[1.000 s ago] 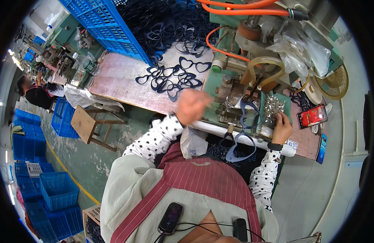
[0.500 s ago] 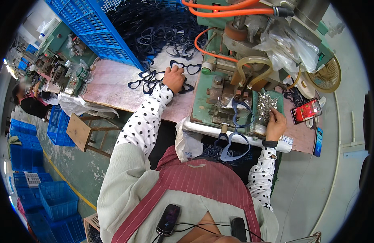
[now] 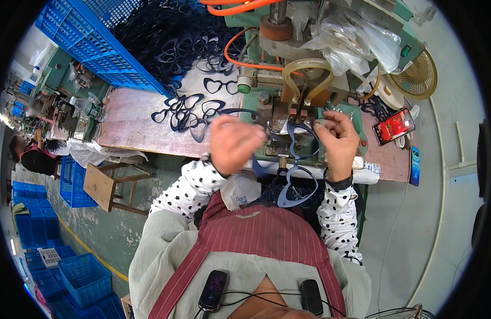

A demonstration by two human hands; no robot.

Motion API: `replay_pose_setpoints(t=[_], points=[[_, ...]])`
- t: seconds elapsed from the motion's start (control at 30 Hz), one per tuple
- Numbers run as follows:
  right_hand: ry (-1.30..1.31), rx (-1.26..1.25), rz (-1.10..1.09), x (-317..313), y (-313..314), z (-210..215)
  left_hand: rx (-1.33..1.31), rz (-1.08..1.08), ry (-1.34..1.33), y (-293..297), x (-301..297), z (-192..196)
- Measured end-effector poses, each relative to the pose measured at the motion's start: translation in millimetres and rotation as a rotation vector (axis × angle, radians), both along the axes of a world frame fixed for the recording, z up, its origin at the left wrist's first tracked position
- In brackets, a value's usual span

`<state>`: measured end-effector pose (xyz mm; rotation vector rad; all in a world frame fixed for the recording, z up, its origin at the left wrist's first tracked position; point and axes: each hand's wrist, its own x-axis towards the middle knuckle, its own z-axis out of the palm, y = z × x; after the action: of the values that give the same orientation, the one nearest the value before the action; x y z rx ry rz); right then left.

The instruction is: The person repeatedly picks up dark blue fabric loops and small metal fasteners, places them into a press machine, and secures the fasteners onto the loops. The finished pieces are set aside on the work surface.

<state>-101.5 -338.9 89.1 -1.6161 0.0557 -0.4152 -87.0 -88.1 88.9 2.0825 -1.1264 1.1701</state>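
Note:
My left hand (image 3: pixel 236 144), blurred by motion, is closed on a dark blue glasses frame (image 3: pixel 240 111) in front of the green bench machine. A second, blue glasses frame (image 3: pixel 295 186) hangs from the machine's clamp area, its upper rim at the metal fixture and its lower rim over the front edge. My right hand (image 3: pixel 338 143) is at that fixture, thumb and fingers pinched beside the upper rim. Whatever lies between those fingertips is too small to make out. Behind my right hand, the tray of small shiny metal parts (image 3: pixel 353 118) is mostly covered.
Several loose frames (image 3: pixel 187 110) lie on the table left of the machine, below a big heap (image 3: pixel 171 37) by a blue crate (image 3: pixel 104 45). A phone (image 3: pixel 394 126) and a fan (image 3: pixel 415 74) are at right. A wooden stool (image 3: pixel 104 186) stands left; another person (image 3: pixel 37 159) sits beyond.
My left hand has come right from the table toward the machine, bringing a frame. My right hand has moved from the metal-parts tray left to the fixture. The view has shifted slightly.

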Motion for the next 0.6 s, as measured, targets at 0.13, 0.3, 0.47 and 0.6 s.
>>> replay_pose_setpoints(t=[0.13,0.3,0.47,0.6], points=[[0.012,0.107,0.1,-7,21,20,0.04,-0.214,-0.015,-43,-16,9],[0.068,-0.007,0.068,0,19,14,0.046,-0.392,0.034,-54,-10,5],[-0.009,0.116,0.099,9,33,20,0.085,-0.5,-0.015,-52,-15,4],[-0.019,0.14,0.078,9,38,20,0.082,-0.572,-0.035,-49,-20,11]])
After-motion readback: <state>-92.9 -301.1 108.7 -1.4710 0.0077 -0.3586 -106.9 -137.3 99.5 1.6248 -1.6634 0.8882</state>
